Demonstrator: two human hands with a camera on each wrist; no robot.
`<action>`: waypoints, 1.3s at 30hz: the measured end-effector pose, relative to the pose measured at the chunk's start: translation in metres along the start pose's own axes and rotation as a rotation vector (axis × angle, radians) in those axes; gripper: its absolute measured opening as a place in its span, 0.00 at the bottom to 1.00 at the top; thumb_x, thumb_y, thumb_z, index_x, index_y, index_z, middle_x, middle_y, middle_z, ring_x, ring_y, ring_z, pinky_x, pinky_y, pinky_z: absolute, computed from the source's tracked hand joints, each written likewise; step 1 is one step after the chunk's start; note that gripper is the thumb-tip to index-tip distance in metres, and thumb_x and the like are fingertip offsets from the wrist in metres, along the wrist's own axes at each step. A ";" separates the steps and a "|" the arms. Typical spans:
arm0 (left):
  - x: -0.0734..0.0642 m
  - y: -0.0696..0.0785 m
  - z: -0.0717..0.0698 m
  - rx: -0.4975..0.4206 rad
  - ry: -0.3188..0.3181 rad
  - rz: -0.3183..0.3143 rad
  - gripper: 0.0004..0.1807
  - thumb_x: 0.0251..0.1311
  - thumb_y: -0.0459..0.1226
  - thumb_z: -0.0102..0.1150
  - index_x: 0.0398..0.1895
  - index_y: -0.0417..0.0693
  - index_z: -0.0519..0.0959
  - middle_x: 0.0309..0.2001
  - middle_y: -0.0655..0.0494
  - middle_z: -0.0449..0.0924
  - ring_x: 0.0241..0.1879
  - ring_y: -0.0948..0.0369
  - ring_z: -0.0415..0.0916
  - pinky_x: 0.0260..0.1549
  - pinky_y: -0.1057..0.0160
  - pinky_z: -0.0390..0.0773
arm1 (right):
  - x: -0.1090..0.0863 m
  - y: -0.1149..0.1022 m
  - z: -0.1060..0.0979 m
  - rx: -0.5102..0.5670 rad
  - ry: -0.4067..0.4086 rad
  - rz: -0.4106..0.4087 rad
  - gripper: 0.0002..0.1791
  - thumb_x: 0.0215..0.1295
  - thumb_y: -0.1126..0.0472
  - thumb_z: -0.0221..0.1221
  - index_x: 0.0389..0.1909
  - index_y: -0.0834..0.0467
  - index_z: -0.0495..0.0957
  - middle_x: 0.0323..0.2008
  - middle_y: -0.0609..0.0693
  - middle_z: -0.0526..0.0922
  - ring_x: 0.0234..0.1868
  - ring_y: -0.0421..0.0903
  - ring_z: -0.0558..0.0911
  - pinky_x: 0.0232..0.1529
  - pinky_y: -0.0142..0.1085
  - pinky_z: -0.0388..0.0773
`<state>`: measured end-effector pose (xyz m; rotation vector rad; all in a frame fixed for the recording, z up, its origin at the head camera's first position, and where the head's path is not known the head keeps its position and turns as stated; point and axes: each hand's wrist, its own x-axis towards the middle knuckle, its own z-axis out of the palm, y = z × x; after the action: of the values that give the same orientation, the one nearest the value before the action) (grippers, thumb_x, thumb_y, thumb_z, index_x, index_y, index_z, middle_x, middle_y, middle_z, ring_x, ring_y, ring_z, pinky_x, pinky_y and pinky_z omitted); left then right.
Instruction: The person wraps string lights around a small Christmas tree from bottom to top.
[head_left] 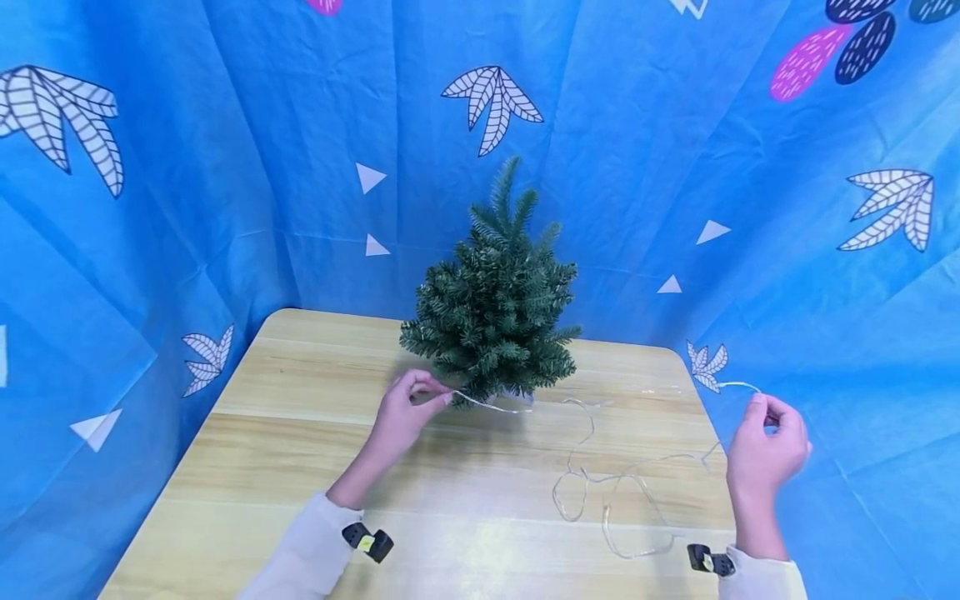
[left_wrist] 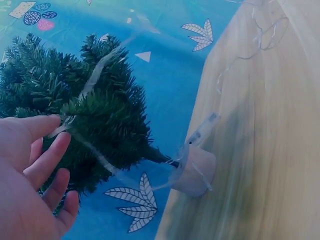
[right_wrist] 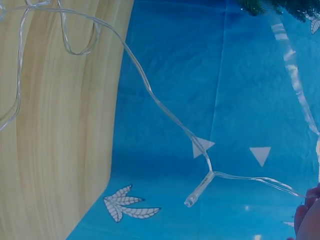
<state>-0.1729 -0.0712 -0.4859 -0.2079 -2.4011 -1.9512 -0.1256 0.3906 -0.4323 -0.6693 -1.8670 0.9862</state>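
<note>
A small green artificial Christmas tree (head_left: pixel 498 312) stands toward the back of the table. In the left wrist view its pale round pot (left_wrist: pixel 200 172) shows under the branches. At the tree's lower left, my left hand (head_left: pixel 401 417) pinches a thin clear string-light wire (left_wrist: pixel 97 155) between thumb and fingertips. Beyond the table's right edge, my right hand (head_left: pixel 768 446) pinches another stretch of the string lights (right_wrist: pixel 165 107). A small clear bulb (right_wrist: pixel 199 191) hangs from the wire near that hand, which is mostly out of the right wrist view. More wire lies in loose loops between the hands.
The light wood table (head_left: pixel 300 467) has rounded back corners. Behind and beside it hangs a blue patterned cloth (head_left: pixel 315 125). A clear, slim piece (left_wrist: pixel 202 129) lies by the pot, its kind unclear. Each sleeve carries a black wrist device (head_left: pixel 367 542).
</note>
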 end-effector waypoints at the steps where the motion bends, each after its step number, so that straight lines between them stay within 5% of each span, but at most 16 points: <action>1: 0.000 -0.001 0.001 -0.011 -0.014 -0.004 0.16 0.60 0.40 0.71 0.47 0.46 0.77 0.51 0.53 0.81 0.54 0.54 0.79 0.52 0.57 0.77 | -0.001 -0.001 0.000 0.002 -0.002 0.001 0.14 0.72 0.51 0.58 0.45 0.57 0.84 0.30 0.28 0.70 0.37 0.26 0.68 0.70 0.37 0.52; 5: -0.003 -0.001 0.001 0.031 -0.019 -0.010 0.14 0.62 0.43 0.69 0.48 0.51 0.80 0.52 0.55 0.79 0.55 0.54 0.76 0.52 0.58 0.78 | -0.005 -0.004 -0.001 0.015 -0.013 -0.007 0.15 0.73 0.50 0.58 0.45 0.58 0.84 0.30 0.29 0.71 0.37 0.26 0.68 0.72 0.38 0.50; 8: -0.011 0.003 0.002 0.181 0.051 0.033 0.12 0.62 0.46 0.69 0.46 0.57 0.83 0.49 0.57 0.77 0.52 0.56 0.74 0.48 0.57 0.75 | -0.010 -0.009 0.000 0.018 -0.028 -0.032 0.17 0.73 0.50 0.57 0.46 0.61 0.83 0.30 0.29 0.70 0.37 0.26 0.68 0.73 0.39 0.48; 12: -0.024 0.017 0.009 0.397 0.177 0.222 0.10 0.60 0.46 0.71 0.43 0.59 0.85 0.41 0.62 0.82 0.42 0.59 0.75 0.38 0.60 0.72 | -0.018 -0.016 0.003 0.011 -0.046 -0.080 0.20 0.73 0.50 0.57 0.46 0.64 0.83 0.30 0.26 0.70 0.37 0.25 0.68 0.66 0.38 0.54; 15: -0.028 0.033 0.023 0.462 0.210 0.413 0.11 0.58 0.43 0.72 0.43 0.55 0.86 0.38 0.63 0.86 0.35 0.62 0.75 0.31 0.67 0.71 | -0.026 -0.022 0.007 0.015 -0.052 -0.133 0.20 0.73 0.51 0.57 0.44 0.66 0.83 0.30 0.24 0.69 0.37 0.23 0.67 0.58 0.36 0.57; 19: -0.030 0.064 0.050 0.476 0.145 0.533 0.10 0.59 0.42 0.70 0.43 0.55 0.86 0.37 0.66 0.87 0.30 0.66 0.74 0.26 0.74 0.69 | -0.036 -0.028 0.014 0.039 -0.066 -0.214 0.17 0.73 0.55 0.58 0.42 0.68 0.83 0.30 0.24 0.70 0.36 0.23 0.68 0.52 0.33 0.56; 26: -0.026 0.114 0.104 0.491 -0.067 0.523 0.11 0.66 0.48 0.63 0.49 0.62 0.85 0.39 0.73 0.86 0.28 0.72 0.68 0.27 0.74 0.65 | -0.048 -0.037 0.024 0.087 -0.074 -0.302 0.11 0.70 0.62 0.62 0.39 0.68 0.84 0.30 0.27 0.71 0.36 0.24 0.68 0.52 0.29 0.55; 33: -0.007 0.129 0.148 0.518 -0.193 0.494 0.15 0.69 0.54 0.58 0.55 0.67 0.82 0.43 0.77 0.84 0.38 0.76 0.74 0.38 0.71 0.67 | -0.056 -0.043 0.028 0.112 -0.094 -0.326 0.09 0.69 0.64 0.62 0.37 0.69 0.84 0.29 0.36 0.74 0.36 0.25 0.68 0.52 0.28 0.54; 39: 0.015 0.139 0.180 0.628 -0.224 0.504 0.16 0.70 0.55 0.56 0.58 0.71 0.81 0.43 0.79 0.84 0.40 0.73 0.77 0.28 0.73 0.66 | -0.061 -0.049 0.030 0.126 -0.102 -0.360 0.09 0.68 0.65 0.63 0.37 0.70 0.83 0.29 0.58 0.80 0.36 0.24 0.68 0.53 0.29 0.54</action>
<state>-0.1601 0.1336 -0.3865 -0.9206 -2.6038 -0.9612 -0.1272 0.3068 -0.4279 -0.1993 -1.9096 0.9036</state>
